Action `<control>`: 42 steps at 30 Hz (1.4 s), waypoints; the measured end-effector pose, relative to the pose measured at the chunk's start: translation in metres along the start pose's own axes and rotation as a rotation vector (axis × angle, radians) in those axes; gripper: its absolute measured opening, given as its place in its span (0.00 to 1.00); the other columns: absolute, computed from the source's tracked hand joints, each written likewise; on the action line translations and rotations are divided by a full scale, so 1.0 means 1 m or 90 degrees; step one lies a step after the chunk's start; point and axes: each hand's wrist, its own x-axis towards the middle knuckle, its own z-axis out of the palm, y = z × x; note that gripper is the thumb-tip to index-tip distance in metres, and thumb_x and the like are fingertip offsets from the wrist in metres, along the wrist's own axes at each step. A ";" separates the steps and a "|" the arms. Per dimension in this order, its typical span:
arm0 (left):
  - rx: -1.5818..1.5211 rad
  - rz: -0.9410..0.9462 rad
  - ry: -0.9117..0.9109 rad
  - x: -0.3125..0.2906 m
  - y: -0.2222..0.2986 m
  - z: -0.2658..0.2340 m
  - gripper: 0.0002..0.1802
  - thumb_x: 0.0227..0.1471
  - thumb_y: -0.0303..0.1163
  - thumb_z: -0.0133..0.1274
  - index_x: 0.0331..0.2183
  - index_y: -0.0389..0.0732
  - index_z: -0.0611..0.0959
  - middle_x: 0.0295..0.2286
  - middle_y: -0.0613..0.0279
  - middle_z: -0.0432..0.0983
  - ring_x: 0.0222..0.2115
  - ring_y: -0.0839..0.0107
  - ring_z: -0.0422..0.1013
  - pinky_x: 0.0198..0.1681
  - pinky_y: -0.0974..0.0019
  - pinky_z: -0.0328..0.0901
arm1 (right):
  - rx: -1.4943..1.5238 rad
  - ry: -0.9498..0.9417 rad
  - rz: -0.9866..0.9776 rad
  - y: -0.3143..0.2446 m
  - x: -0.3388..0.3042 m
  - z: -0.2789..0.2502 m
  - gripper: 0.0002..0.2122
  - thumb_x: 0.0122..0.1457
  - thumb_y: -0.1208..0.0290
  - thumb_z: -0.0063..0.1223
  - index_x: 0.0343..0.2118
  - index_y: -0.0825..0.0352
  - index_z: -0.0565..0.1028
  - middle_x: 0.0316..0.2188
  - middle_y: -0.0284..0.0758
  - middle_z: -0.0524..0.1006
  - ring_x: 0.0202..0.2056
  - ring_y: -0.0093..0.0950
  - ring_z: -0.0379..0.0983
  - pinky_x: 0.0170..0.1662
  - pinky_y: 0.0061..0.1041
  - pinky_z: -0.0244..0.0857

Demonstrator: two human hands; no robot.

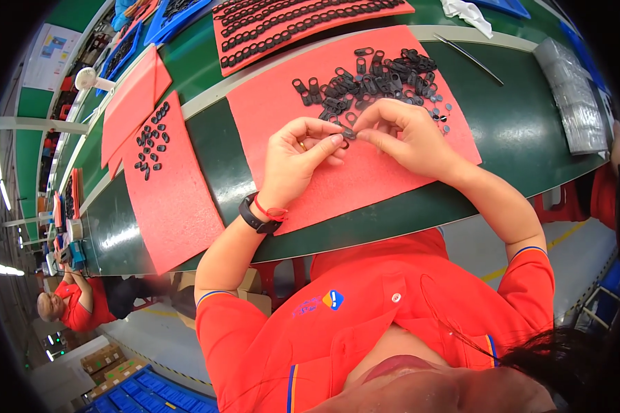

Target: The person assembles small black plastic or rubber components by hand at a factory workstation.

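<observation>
Take the small black part [349, 133] as the centre of the clock, with 12 o'clock away from you. You hold it above the pink sheet [262, 96] on the green bench [517, 117]. Your left hand [293, 155] pinches it between thumb and index finger from 8 o'clock; your right hand [413, 141] pinches it from 3 o'clock, fingertips close together. The fingers hide how its pieces sit, so you cannot tell the fit from this view.

For good fingertip work, steady the part with your left hand and apply light, straight pressure with your right — avoid twisting. Work over the sheet, which should catch a dropped piece. Turn the part to check both faces before releasing it.

The pile of black parts [393, 81] lies at 12 to 1 o'clock. Loose grey discs [446, 129] lie near 3 o'clock — lift your right wrist clear, since a sleeve-less forearm could sweep them. Separate dark pieces [161, 148] lie at 9 o'clock on another sheet [169, 213].
</observation>
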 end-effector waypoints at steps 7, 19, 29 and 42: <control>0.089 -0.003 0.010 0.000 0.002 -0.002 0.08 0.48 0.23 0.53 0.34 0.34 0.78 0.26 0.62 0.76 0.26 0.81 0.72 0.22 0.83 0.65 | -0.010 0.021 0.027 -0.003 -0.002 0.000 0.03 0.51 0.76 0.55 0.28 0.69 0.73 0.22 0.27 0.73 0.20 0.11 0.65 0.21 0.11 0.56; 0.027 -0.001 0.035 0.002 -0.002 0.000 0.09 0.48 0.22 0.52 0.34 0.30 0.75 0.27 0.54 0.76 0.27 0.72 0.74 0.27 0.74 0.71 | 0.032 -0.018 0.074 -0.005 -0.005 0.008 0.04 0.52 0.73 0.54 0.28 0.68 0.72 0.20 0.26 0.72 0.20 0.11 0.63 0.22 0.13 0.55; 0.012 -0.056 -0.007 0.002 0.000 0.003 0.08 0.49 0.21 0.51 0.34 0.28 0.74 0.29 0.51 0.75 0.27 0.69 0.75 0.29 0.71 0.73 | -0.015 0.022 0.074 -0.005 -0.006 0.007 0.05 0.50 0.73 0.53 0.26 0.69 0.72 0.21 0.30 0.73 0.24 0.14 0.68 0.26 0.16 0.61; 0.024 -0.093 -0.023 0.002 -0.001 0.001 0.07 0.50 0.21 0.50 0.33 0.28 0.74 0.28 0.51 0.75 0.28 0.69 0.75 0.29 0.72 0.73 | -0.092 0.046 0.046 -0.001 -0.006 0.011 0.06 0.49 0.73 0.54 0.24 0.69 0.72 0.20 0.33 0.74 0.22 0.21 0.70 0.26 0.20 0.64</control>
